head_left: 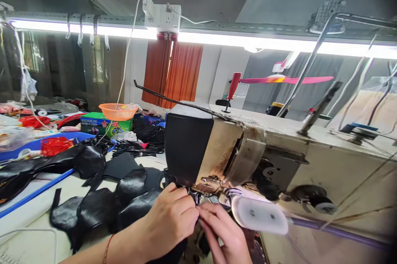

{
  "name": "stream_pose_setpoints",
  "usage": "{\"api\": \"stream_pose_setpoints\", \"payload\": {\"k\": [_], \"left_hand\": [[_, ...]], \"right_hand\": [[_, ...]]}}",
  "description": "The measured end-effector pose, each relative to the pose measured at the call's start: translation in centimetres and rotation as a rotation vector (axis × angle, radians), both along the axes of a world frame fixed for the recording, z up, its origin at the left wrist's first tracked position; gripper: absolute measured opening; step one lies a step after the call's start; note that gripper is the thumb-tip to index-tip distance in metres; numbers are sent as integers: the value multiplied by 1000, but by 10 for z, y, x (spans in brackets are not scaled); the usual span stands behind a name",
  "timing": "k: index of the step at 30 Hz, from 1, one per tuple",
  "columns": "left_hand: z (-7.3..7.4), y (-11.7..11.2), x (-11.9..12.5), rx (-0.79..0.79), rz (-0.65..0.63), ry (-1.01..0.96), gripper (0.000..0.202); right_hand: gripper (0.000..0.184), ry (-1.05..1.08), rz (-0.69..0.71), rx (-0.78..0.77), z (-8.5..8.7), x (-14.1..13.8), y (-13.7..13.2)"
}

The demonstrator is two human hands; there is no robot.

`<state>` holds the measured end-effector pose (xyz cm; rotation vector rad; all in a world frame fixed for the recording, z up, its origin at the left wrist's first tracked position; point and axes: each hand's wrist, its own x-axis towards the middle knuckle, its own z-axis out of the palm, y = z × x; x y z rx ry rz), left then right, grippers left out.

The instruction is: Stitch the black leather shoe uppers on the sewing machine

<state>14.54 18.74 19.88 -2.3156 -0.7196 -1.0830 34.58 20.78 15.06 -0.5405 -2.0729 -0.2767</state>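
- Left hand: in front of the sewing machine, directly below its black end cover. Fingers curled inward, tips drawn tight together against the right hand's fingertips.
- Right hand: just right of the left hand, under the machine's head. Fingers extended towards the left hand and closed in a pinch where the two hands meet.
- Item pinched between the hands: too small and too hidden to identify. The contact point lies just below the machine's presser-foot assembly.
- A red cord bracelet sits on the left wrist.
- Dark material lies beneath the hands at the machine's front edge; its shape is largely covered.
- White lamp head: mounted at the machine's front, just right of the hands, not touching them.
- Black leather pieces: overlapping in a heap on the surface, left of the machine, near the left forearm.
- Red-handled screwdriver: standing tilted on top of the machine.
- Orange basket on a green box: well to the left of the machine, towards the back.
- Blue tray: far left of the machine, holding dark pieces and red items.
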Motion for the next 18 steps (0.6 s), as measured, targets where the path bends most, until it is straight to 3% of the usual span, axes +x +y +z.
{"api": "stream_pose_setpoints", "payload": {"k": [4,9,12,15,18], "left_hand": [[-5,1,0,54,83,-35,19],[-8,0,-3,75,120,26,21],[-8,-3,-5,-33,69,27,19],[-14,-3,-3,-215,11,-132,4],[-23,0,3,-197,-28,-300,5]], "right_hand": [[22,-36,167,-96,15,-1,7],[19,-15,189,-178,22,-5,5],[17,24,168,-162,19,-8,2],[14,50,114,-117,11,-11,2],[20,40,61,-84,0,-9,4]]}}
